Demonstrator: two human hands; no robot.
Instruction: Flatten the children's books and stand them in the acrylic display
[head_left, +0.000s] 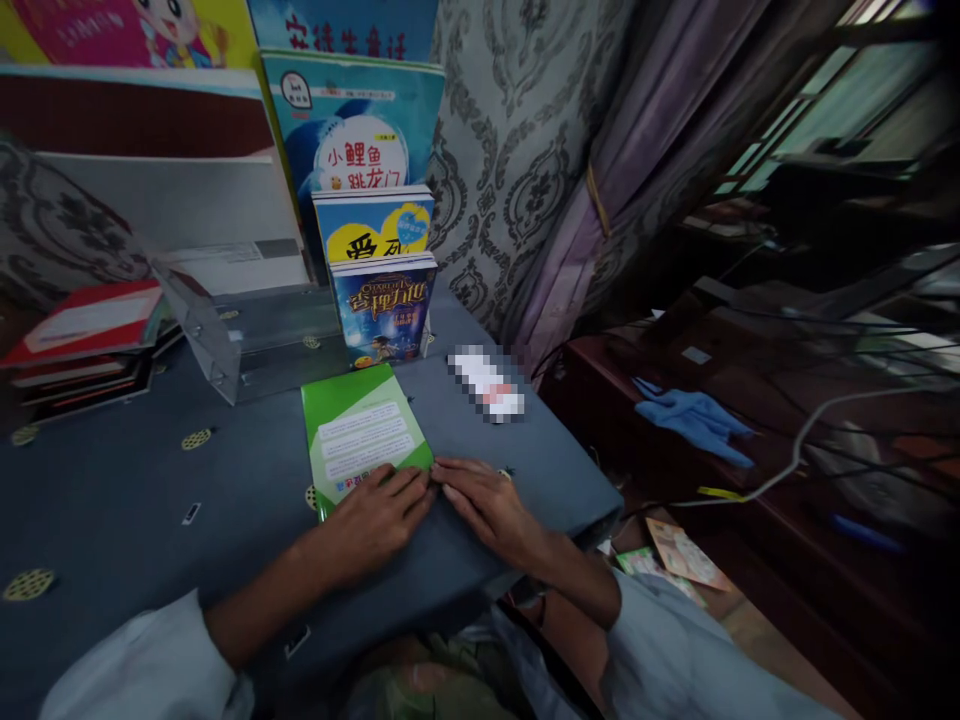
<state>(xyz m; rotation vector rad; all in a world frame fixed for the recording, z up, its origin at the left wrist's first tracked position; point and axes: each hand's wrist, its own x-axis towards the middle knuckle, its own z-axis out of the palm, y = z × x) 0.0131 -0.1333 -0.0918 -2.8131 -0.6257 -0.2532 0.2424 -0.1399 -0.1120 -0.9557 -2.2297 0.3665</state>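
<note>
A green book [367, 425] with white text panels lies on the blue-grey cloth of the table in front of me. My left hand [382, 515] rests over its near edge, fingers bent and closed against the book; the thumb is mostly hidden. At the book's near right corner, my right hand [487, 500] reaches in with fingers stretched out, the tips touching the corner and close to the left fingertips. Its thumb lies a little apart from the fingers. Just behind the green book stands a dark blue book [386, 310] in a clear stand [277, 370].
Behind rise more upright books [360, 130]. Red-covered books [82, 330] are stacked at left. A blurred-out white item [487, 385] lies right of the books. Past the table's right edge are a curtain [592, 180], a blue glove [694, 420], cables and booklets [686, 555] lower down.
</note>
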